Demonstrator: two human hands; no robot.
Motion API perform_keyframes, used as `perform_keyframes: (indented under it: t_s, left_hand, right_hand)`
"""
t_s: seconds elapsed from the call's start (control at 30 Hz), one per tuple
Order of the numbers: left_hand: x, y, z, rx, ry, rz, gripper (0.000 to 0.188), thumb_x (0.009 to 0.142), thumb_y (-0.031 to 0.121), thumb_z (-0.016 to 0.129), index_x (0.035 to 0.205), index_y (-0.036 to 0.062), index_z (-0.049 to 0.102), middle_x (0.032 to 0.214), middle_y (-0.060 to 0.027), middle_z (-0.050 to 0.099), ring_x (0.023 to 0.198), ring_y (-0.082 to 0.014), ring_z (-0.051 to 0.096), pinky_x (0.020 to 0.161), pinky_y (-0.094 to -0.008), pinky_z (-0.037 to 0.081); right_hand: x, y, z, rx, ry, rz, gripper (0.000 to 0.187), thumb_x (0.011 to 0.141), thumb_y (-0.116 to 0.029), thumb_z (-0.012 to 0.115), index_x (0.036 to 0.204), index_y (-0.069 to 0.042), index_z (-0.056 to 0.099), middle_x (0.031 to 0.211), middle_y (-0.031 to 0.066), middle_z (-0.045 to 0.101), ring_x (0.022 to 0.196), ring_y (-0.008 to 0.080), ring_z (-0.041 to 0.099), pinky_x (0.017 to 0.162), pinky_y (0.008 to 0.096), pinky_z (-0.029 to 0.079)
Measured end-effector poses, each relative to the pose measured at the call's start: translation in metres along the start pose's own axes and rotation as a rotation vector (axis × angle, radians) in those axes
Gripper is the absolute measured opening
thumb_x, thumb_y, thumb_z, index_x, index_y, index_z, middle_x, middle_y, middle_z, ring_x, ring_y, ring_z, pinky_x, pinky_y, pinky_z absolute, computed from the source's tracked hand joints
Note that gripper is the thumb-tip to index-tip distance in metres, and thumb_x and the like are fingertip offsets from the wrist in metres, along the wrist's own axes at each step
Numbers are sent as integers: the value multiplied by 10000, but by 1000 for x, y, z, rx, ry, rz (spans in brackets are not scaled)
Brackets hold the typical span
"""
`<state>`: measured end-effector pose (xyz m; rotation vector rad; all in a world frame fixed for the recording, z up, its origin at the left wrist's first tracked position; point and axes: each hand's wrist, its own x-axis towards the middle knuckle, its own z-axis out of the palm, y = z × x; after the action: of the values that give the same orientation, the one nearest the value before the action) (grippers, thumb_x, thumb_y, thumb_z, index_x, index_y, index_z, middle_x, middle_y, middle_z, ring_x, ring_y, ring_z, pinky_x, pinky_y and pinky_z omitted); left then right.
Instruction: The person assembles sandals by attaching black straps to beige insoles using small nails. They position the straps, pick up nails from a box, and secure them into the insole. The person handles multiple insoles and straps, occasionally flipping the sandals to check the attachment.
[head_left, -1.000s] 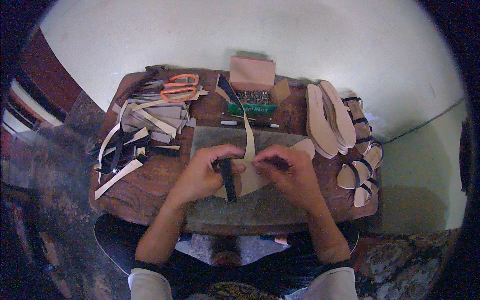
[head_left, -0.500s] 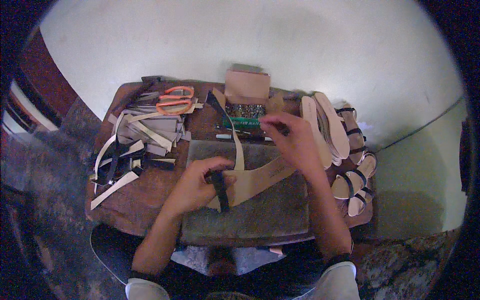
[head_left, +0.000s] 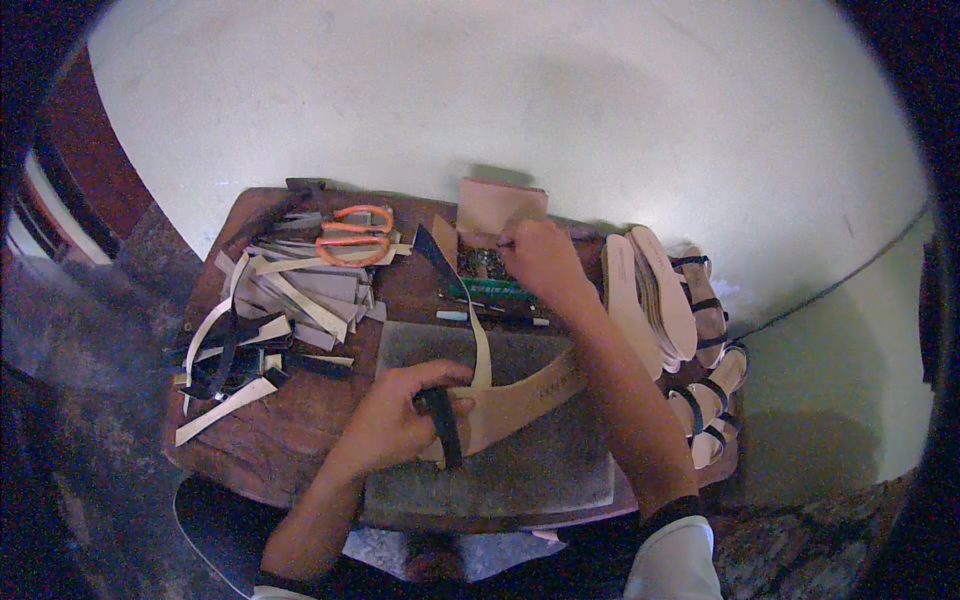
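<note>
In my left hand is a tan sandal sole, gripped at its near-left end. A black strap crosses the sole there, partly under my fingers. From beside that hand a long strap, cream on one side and black on the other, stands up away from me. My right hand is over an open cardboard box of small dark shiny pieces. Its fingers are closed together; whatever they hold, if anything, is too small to make out. My right forearm hides the sole's far end.
Orange-handled scissors lie on grey strips at the left. Nearer are black and cream straps. A grey mat lies under the work. On the right are stacked soles and strapped sandals. A white pen lies mid-table.
My right hand has moved left and away from me, over the box, and its fingers have closed. My left hand keeps its hold on the sole. The whole view has shifted slightly.
</note>
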<state>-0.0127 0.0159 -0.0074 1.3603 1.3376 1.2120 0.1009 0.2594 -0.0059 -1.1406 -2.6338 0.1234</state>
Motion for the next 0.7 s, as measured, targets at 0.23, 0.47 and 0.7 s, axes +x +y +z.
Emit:
perform_keyframes:
  t_s: [0.23, 0.47, 0.7]
  left_hand:
    - [0, 1, 1, 60, 8, 39, 278, 808, 118, 684, 1045, -7, 609, 843, -116, 665, 770, -119, 615, 686, -281, 481]
    - [0, -1, 3, 109, 14, 94, 282, 813, 144, 683, 1043, -3, 613, 842, -132, 662, 782, -134, 624, 688, -291, 486]
    - [0, 1, 6, 59, 8, 61, 284, 805, 144, 691, 1035, -1, 614, 823, -117, 660, 760, -132, 612, 683, -295, 481]
  right_hand:
    - [3, -4, 9, 42, -1, 16, 158, 754, -155, 618, 853, -47, 678, 857, 206, 650, 861, 383, 625, 778, 457, 504]
    - [2, 19, -10, 555, -107, 115, 169, 779, -167, 665, 807, -1, 651, 765, 110, 678, 678, 209, 684, 587, 319, 523]
    - [-1, 20, -17, 611, -145, 212, 144, 775, -149, 670, 782, -8, 640, 711, 66, 667, 619, 133, 662, 503, 250, 493]
